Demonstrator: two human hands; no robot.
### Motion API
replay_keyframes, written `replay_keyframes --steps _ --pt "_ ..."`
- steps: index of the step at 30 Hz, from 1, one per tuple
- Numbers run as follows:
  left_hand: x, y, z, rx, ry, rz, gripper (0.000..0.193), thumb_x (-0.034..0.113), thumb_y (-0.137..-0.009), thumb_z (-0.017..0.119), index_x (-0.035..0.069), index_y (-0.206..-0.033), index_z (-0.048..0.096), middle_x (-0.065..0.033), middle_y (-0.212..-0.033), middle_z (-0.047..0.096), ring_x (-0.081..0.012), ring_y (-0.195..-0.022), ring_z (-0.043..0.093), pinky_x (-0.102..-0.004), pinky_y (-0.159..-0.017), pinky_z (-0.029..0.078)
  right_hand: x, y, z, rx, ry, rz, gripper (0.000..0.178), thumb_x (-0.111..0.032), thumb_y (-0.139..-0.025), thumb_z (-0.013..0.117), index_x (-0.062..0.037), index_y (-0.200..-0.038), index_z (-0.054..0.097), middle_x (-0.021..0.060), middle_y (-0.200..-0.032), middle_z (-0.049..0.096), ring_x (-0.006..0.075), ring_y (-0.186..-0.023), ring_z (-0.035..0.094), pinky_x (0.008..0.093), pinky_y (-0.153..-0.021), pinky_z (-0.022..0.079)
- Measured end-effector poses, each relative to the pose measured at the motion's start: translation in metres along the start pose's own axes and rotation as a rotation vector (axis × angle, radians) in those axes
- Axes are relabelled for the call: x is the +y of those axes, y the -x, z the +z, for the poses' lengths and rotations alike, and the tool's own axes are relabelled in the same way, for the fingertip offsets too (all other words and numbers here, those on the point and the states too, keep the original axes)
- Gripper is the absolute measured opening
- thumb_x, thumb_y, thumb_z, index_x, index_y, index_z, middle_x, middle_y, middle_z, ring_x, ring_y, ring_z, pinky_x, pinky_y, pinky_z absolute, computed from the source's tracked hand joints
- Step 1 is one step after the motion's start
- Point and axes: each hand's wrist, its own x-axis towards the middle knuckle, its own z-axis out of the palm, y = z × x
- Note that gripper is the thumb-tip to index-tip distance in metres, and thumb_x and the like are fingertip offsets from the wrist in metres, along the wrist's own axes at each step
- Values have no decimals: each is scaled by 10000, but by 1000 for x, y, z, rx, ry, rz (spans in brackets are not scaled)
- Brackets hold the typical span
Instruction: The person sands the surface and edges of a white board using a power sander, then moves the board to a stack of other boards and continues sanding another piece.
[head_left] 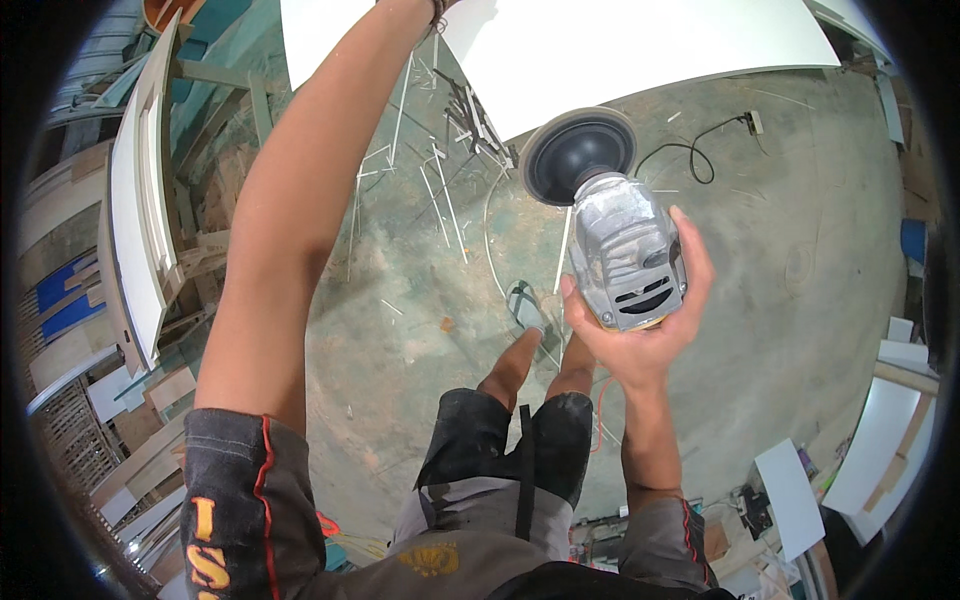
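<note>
My right hand (660,330) is wrapped round the body of a grey angle grinder (625,240), thumb on its left side and fingers on its right. A round black sanding pad (580,155) with a pale rim sits at its far end, close to the near edge of a large white panel (650,50). Whether the pad touches the panel cannot be told. My left arm (290,200) stretches far forward to the panel's left part. Its wrist, with a dark bracelet (438,15), meets the top edge of the picture, and the fingers are cut off there.
Thin white strips (450,210) and dark offcuts (470,115) litter the concrete floor (760,300). A black cable (690,150) runs right to a socket (752,122). Boards lean at the left (140,200), with more panels (880,440) at the right. My sandalled foot (524,305) stands below.
</note>
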Motion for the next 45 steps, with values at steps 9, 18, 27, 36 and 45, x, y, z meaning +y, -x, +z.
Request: replay_keyframes --steps 9,18,27,36,45 --pt "0 2 1 3 13 9 851 741 -971 369 191 -1621 341 -190 -1693 245 -419 -1564 197 -743 -1203 93 -2 8 8 -62 23 12 976 -178 -610 920 27 -1446 459 156 -1382 516 288 -1230 529 414 -1028 459" --pt "5 3 -4 -22 6 -6 838 731 -984 359 188 -1622 339 -188 -1693 241 -417 -1565 194 -731 -1212 99 4 12 15 -69 -82 -2 992 -152 -606 918 38 -1455 442 168 -1378 521 268 -1214 554 391 -1003 486" --pt "3 3 -2 -26 4 6 826 716 -996 356 175 -1619 341 -193 -1690 248 -419 -1562 200 -725 -1212 113 7 3 7 17 -47 104 1004 -162 -642 917 47 -1471 389 172 -1407 455 279 -1251 539 387 -1024 480" --pt "1 2 1 25 9 16 817 712 -988 378 172 -1600 378 -204 -1676 278 -424 -1549 232 -734 -1198 140 -3 9 5 -58 12 110 1012 -247 -636 975 43 -1437 428 183 -1354 521 281 -1198 581 383 -991 499" --pt "0 4 2 42 10 32 803 711 -985 391 195 -1600 377 -210 -1662 305 -418 -1541 255 -735 -1185 173 -1 13 14 -80 -67 121 998 -223 -623 974 46 -1428 450 180 -1370 508 285 -1219 565 398 -1004 494"
